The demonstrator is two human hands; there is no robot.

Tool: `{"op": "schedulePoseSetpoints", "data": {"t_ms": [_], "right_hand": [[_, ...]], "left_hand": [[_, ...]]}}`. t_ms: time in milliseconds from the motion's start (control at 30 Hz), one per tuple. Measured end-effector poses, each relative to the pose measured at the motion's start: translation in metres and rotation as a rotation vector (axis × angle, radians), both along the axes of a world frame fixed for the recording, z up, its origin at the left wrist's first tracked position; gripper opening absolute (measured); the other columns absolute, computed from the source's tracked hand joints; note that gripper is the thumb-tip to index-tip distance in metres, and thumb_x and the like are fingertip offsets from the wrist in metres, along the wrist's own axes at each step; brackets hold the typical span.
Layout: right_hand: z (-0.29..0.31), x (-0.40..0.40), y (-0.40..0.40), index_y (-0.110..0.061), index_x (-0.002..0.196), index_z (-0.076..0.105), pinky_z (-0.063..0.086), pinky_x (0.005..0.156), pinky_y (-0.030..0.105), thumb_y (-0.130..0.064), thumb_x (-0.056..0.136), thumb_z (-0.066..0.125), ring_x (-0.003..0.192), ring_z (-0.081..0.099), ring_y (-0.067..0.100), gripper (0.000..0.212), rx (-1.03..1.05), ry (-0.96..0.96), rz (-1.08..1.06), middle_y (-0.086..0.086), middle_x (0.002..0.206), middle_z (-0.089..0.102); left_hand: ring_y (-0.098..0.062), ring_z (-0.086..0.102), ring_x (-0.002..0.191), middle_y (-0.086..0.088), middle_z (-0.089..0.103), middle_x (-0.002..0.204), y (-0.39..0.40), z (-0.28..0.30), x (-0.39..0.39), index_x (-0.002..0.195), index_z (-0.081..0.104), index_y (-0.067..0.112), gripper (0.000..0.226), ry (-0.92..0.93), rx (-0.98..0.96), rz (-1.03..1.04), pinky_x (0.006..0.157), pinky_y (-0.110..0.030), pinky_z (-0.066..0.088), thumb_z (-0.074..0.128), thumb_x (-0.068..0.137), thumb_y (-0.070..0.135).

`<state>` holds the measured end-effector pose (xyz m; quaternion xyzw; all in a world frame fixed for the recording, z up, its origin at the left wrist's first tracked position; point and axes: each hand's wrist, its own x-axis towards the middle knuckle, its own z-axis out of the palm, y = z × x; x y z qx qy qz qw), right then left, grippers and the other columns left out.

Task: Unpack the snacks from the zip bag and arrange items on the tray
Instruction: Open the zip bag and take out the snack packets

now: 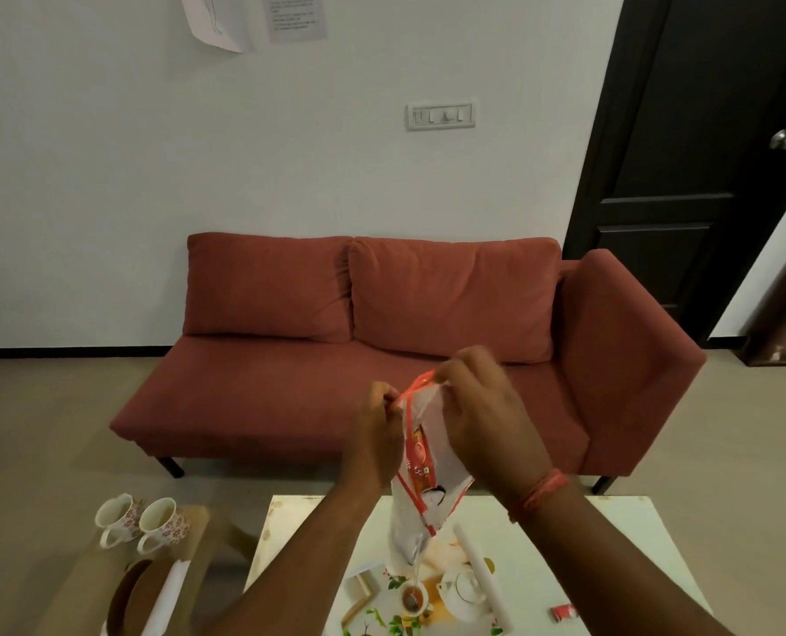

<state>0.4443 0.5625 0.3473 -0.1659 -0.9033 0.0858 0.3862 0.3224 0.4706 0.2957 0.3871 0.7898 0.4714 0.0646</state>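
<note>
I hold a clear zip bag (pixel 432 433) with a red zip strip up in the air above the table. My left hand (pixel 375 436) pinches the left side of its mouth and my right hand (pixel 480 417) pinches the right side, pulling the top apart. Inside it shows a red snack packet (pixel 421 465). Below the bag lies the tray (pixel 469 585), white-rimmed with a printed teapot and flower picture. A small red snack packet (pixel 564 612) lies on the table to the right of the tray.
The white table (pixel 611 543) carries the tray. Two flowered cups (pixel 140 521) stand on a wooden side table (pixel 83 585) at the lower left. A red sofa (pixel 381 342) faces me beyond the table, with a dark door (pixel 684 153) at right.
</note>
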Motion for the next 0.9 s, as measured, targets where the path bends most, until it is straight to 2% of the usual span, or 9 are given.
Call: {"op": "schedulePoseSetpoints", "data": {"t_ms": [67, 167, 267, 333, 400, 500, 600, 733, 900], "right_hand": [[-0.001, -0.008, -0.011, -0.027, 0.094, 0.053, 0.052, 0.071, 0.028, -0.01, 0.089, 0.048, 0.079, 0.051, 0.012, 0.019, -0.072, -0.292, 0.154, -0.007, 0.095, 0.054], [-0.009, -0.016, -0.012, -0.018, 0.102, 0.061, 0.052, 0.084, 0.038, -0.002, 0.091, 0.044, 0.091, 0.06, 0.022, 0.025, -0.182, -0.663, 0.147, 0.002, 0.1, 0.065], [-0.006, -0.015, -0.009, -0.021, 0.09, 0.054, 0.043, 0.071, 0.026, -0.005, 0.091, 0.049, 0.08, 0.052, 0.014, 0.016, -0.336, -0.422, 0.05, -0.002, 0.091, 0.054], [0.007, -0.012, -0.012, -0.021, 0.089, 0.052, 0.036, 0.067, 0.014, -0.01, 0.089, 0.048, 0.078, 0.047, 0.01, 0.012, -0.26, -0.085, 0.021, -0.005, 0.093, 0.05], [0.017, -0.013, -0.017, -0.021, 0.1, 0.054, 0.039, 0.077, 0.01, -0.021, 0.09, 0.044, 0.09, 0.051, 0.008, 0.014, -0.078, 0.029, 0.123, -0.004, 0.104, 0.056], [0.016, -0.018, -0.019, -0.025, 0.101, 0.05, 0.048, 0.064, 0.025, -0.024, 0.094, 0.042, 0.077, 0.052, 0.011, 0.01, 0.045, -0.225, 0.276, -0.006, 0.097, 0.057], [-0.004, -0.02, -0.004, -0.025, 0.103, 0.05, 0.039, 0.057, 0.031, -0.019, 0.098, 0.039, 0.068, 0.049, 0.016, 0.013, -0.028, -0.445, 0.211, -0.003, 0.099, 0.061], [-0.022, -0.015, 0.012, -0.015, 0.105, 0.058, 0.042, 0.068, 0.035, -0.024, 0.099, 0.039, 0.093, 0.063, 0.031, 0.021, 0.049, -0.804, 0.085, 0.01, 0.108, 0.063], [-0.033, -0.024, 0.011, -0.009, 0.114, 0.064, 0.052, 0.091, 0.041, -0.012, 0.094, 0.047, 0.104, 0.064, 0.033, 0.026, -0.005, -1.143, 0.045, 0.013, 0.114, 0.066]], "left_hand": [[-0.019, 0.05, 0.064, -0.003, 0.055, 0.071, 0.0, 0.001, 0.004, 0.079, 0.048, 0.018, 0.02, 0.133, 0.013, -0.036, 0.062, -0.038, 0.049, 0.047, 0.098, 0.016], [-0.012, 0.054, 0.066, 0.006, 0.059, 0.073, 0.001, -0.001, 0.006, 0.08, 0.051, 0.023, 0.016, 0.224, -0.012, 0.007, 0.062, -0.03, 0.048, 0.048, 0.096, 0.021], [-0.007, 0.058, 0.068, 0.005, 0.062, 0.077, 0.0, -0.001, 0.002, 0.083, 0.053, 0.024, 0.012, 0.255, 0.007, 0.002, 0.064, -0.029, 0.053, 0.049, 0.094, 0.027], [-0.013, 0.055, 0.068, -0.001, 0.059, 0.076, -0.001, 0.001, -0.001, 0.082, 0.052, 0.017, 0.017, 0.233, 0.044, -0.036, 0.068, -0.031, 0.052, 0.049, 0.093, 0.03], [-0.009, 0.054, 0.072, 0.001, 0.057, 0.081, 0.003, -0.003, -0.003, 0.09, 0.054, 0.013, 0.012, 0.184, 0.02, -0.058, 0.07, -0.026, 0.049, 0.051, 0.098, 0.02], [-0.011, 0.055, 0.089, -0.003, 0.056, 0.094, 0.007, -0.01, -0.003, 0.103, 0.055, 0.014, 0.016, 0.209, -0.161, -0.035, 0.084, -0.032, 0.049, 0.039, 0.101, 0.017], [-0.019, 0.05, 0.076, -0.009, 0.057, 0.081, 0.007, -0.003, -0.003, 0.084, 0.056, 0.015, 0.012, 0.078, 0.007, -0.029, 0.071, -0.041, 0.048, 0.048, 0.092, 0.012], [-0.004, 0.055, 0.074, 0.009, 0.06, 0.082, 0.004, 0.008, -0.009, 0.079, 0.052, 0.032, 0.027, -0.092, 0.089, 0.093, 0.064, -0.019, 0.043, 0.055, 0.093, 0.009], [0.002, 0.053, 0.078, 0.013, 0.057, 0.084, 0.012, 0.012, 0.009, 0.085, 0.056, 0.025, 0.016, 0.026, 0.093, -0.018, 0.064, -0.011, 0.043, 0.056, 0.093, 0.011]]}}
